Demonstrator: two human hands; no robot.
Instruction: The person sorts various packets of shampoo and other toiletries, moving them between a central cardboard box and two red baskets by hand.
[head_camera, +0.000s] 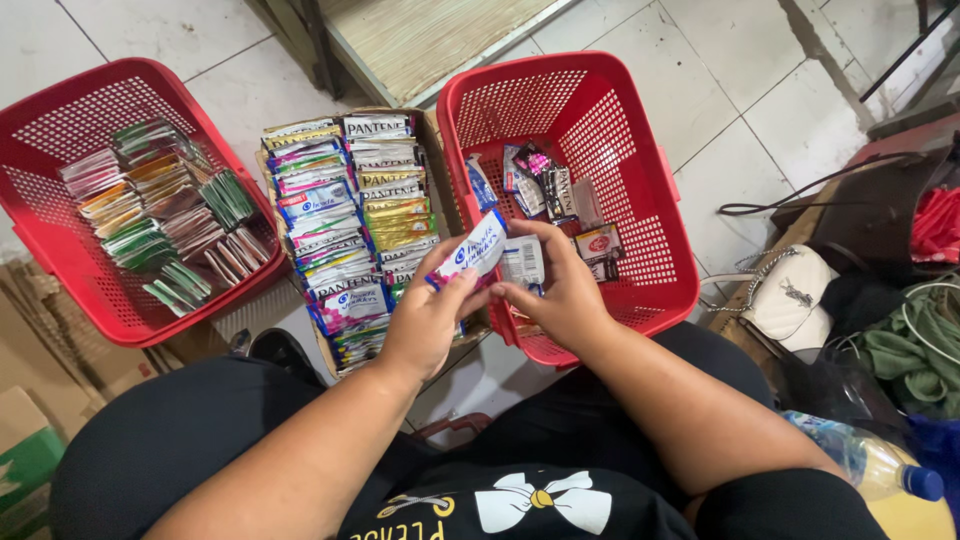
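- A white and blue sachet strip (472, 252) is lying between both hands, over the near edge of the right red basket (640, 130).
- The left hand (425, 320) is pinching the strip's lower end, thumb and fingers closed on it, wrist angled up from the lap.
- The right hand (562, 290) is curling around a few more sachets (522, 262) just beside the strip, fingers bent and holding them, forearm reaching in from the right.
- Loose sachets are lying in that basket's bottom.
- A cardboard box of packed sachets (345, 220) is sitting between the baskets.
- The left red basket (60, 120) is holding sorted sachet bundles.
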